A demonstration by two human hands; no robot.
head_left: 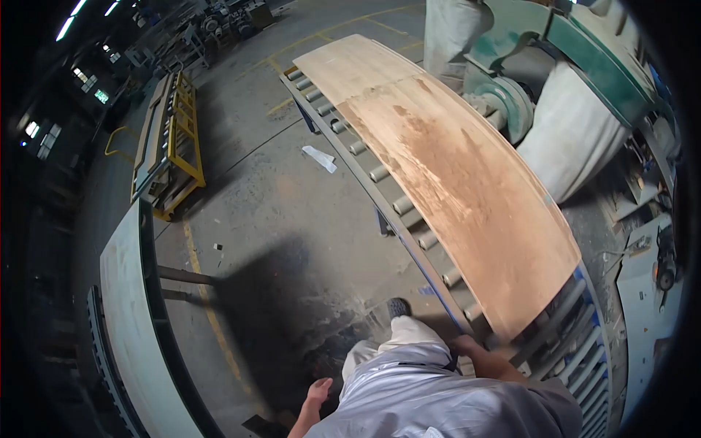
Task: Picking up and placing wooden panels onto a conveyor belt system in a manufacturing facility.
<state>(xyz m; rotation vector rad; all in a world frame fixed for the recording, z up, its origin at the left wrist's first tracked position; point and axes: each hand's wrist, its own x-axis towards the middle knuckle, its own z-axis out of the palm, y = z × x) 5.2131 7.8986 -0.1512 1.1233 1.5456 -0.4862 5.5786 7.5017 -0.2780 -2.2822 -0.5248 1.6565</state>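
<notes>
**Plywood sheet on a roller conveyor, one hand at its near edge**

I am looking down into a dim workshop with a dusty grey concrete floor [292, 219] marked by yellow painted lines. A long roller conveyor [409, 219] runs from the upper middle of the view down to the lower right, its metal rollers showing along the left side. On it lies a large wooden sheet [453, 182], pale at the far end and reddish brown over most of its length, flat on the rollers.

My right hand [467, 344] is at the sheet's near left corner, at the conveyor's edge. The fingers appear to rest against or just beside that corner, but the spot is blurred and I cannot tell whether they are closed on the sheet or only touching it. My left hand [318, 390] hangs loose beside my light grey trouser leg, well apart from the sheet, fingers slackly open and holding nothing.

Beyond the sheet, on the right, stands a green machine [511, 102] with white dust bags [577, 139] hanging from it. On the floor to the left sits a yellow metal trolley [171, 146], and a pale flat panel [139, 321] lies along the lower left. A scrap of white paper [320, 158] lies on the floor near the conveyor.
</notes>
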